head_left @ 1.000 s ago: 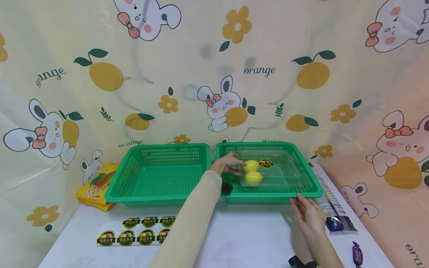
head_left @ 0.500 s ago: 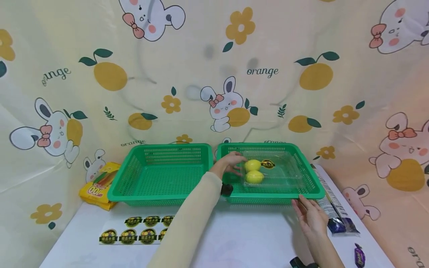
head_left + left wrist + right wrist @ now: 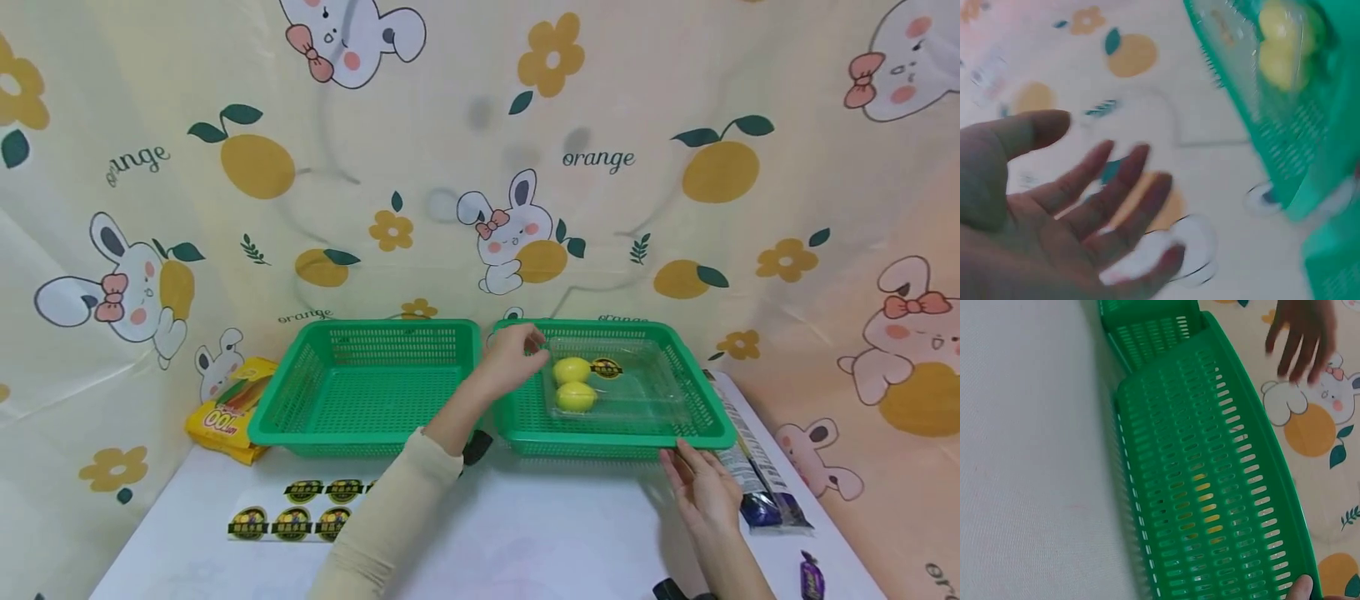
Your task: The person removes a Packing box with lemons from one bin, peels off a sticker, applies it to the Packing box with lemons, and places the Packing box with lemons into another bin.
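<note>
Clear clamshell [image 3: 622, 385] long axis left-right (two lemons [image 3: 573, 383]) | left hand [image 3: 513, 357] empty, spread | right hand [image 3: 701, 487] relaxed on basket [image 3: 705, 437]

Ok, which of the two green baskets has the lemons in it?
The right-hand green basket, the one the right hand touches at its front rim. It holds a clear tray with two lemons; the left basket shows nothing inside.

L wrist view blurred; lemons [image 3: 1282, 44] just yellow smudges.

I note 2 green baskets [image 3: 365, 392] side by side, rims touching; clear box [image 3: 622, 383] fills right basket [image 3: 701, 417]; bare table [image 3: 540, 533] before them; sticker sheet [image 3: 300, 521] front-left.
</note>
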### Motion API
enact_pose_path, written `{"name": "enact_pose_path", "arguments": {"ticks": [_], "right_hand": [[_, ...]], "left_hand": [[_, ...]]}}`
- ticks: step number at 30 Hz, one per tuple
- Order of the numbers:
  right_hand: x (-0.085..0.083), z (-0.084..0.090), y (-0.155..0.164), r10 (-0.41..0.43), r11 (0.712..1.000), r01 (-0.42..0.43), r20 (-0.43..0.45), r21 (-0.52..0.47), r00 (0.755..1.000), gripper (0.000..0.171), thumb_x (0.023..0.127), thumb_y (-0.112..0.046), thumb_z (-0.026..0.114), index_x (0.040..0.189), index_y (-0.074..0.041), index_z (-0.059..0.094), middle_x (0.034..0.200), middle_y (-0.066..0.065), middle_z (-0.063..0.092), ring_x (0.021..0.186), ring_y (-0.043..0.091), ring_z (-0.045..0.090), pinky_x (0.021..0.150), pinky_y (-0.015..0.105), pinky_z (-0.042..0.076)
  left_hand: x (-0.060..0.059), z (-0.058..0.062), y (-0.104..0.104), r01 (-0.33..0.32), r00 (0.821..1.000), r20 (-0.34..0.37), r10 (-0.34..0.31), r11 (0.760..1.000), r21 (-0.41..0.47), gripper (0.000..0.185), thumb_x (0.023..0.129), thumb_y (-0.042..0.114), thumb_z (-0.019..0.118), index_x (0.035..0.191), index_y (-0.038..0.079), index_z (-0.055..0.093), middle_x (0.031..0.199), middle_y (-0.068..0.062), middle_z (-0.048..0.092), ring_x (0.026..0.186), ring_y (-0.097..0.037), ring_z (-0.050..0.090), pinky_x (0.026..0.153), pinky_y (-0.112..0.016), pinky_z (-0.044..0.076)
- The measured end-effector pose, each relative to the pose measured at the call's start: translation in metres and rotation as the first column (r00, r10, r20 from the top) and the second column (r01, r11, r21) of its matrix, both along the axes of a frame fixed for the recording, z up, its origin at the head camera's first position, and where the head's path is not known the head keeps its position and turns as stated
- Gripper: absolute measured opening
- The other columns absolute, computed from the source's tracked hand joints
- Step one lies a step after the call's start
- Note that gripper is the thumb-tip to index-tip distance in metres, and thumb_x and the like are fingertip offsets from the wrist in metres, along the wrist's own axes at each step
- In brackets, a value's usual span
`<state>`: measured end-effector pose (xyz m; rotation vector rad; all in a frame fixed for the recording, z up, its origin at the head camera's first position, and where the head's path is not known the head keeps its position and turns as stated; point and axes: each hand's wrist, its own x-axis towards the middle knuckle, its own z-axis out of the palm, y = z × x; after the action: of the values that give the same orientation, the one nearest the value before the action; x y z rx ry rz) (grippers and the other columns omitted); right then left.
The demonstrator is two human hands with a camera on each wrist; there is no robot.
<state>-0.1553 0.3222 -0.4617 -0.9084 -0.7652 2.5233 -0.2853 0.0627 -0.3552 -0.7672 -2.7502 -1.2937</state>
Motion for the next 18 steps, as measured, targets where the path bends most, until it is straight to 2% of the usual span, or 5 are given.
{"name": "enact_pose_path", "arguments": {"ticks": [2,4,9,15,18], "right_hand": [[0.000,0.000,-0.001,0.003,1.000,-0.003,0.003,0.008,1.000,0.015,0.087,0.007,0.070,0.083,-0.002,0.060,0.090,0.004,0.060,0.080,0.017,0.070,0.085,0.028,0.057],[0.000,0.000,-0.001,-0.003,1.000,0.003,0.012,0.006,1.000,0.016,0.087,0.007,0.071,0.082,-0.002,0.059,0.090,0.004,0.060,0.080,0.017,0.070,0.086,0.028,0.057],[0.000,0.000,0.002,-0.006,1.000,0.005,0.013,0.009,1.000,0.016,0.088,0.007,0.069,0.082,-0.002,0.057,0.090,0.004,0.059,0.079,0.016,0.069,0.085,0.028,0.058],[0.000,0.002,0.006,-0.007,1.000,0.006,0.030,0.015,1.000,0.017,0.087,0.006,0.071,0.090,-0.003,0.058,0.091,0.004,0.060,0.078,0.016,0.070,0.084,0.028,0.058],[0.002,0.003,0.006,-0.012,1.000,0.011,0.038,0.019,0.999,0.020,0.086,0.005,0.074,0.096,-0.004,0.058,0.091,0.003,0.061,0.080,0.016,0.070,0.084,0.028,0.058]], "left_hand": [[0.021,0.002,-0.014,-0.073,0.986,-0.159,0.048,0.986,-0.153,0.024,0.098,0.025,0.062,0.116,0.011,0.070,0.113,-0.002,0.070,0.106,-0.018,0.063,0.091,-0.041,0.049],[0.038,0.000,-0.026,-0.171,0.953,-0.286,0.098,0.956,-0.239,0.024,0.098,0.029,0.064,0.115,0.014,0.072,0.116,0.000,0.070,0.112,-0.021,0.061,0.099,-0.050,0.043],[0.066,-0.016,-0.054,-0.306,0.888,-0.436,0.149,0.898,-0.316,0.038,0.098,0.037,0.064,0.127,0.013,0.067,0.136,-0.009,0.059,0.133,-0.032,0.045,0.109,-0.068,0.027],[0.081,-0.036,-0.079,-0.344,0.911,-0.388,0.141,0.781,-0.521,0.080,0.095,0.071,0.040,0.159,0.026,0.027,0.166,-0.011,0.010,0.149,-0.044,-0.010,0.104,-0.082,-0.002],[0.083,-0.044,-0.085,-0.324,0.923,-0.364,0.125,0.763,-0.559,0.082,0.093,0.075,0.037,0.160,0.029,0.023,0.167,-0.010,0.005,0.147,-0.045,-0.016,0.102,-0.083,-0.007]]}}
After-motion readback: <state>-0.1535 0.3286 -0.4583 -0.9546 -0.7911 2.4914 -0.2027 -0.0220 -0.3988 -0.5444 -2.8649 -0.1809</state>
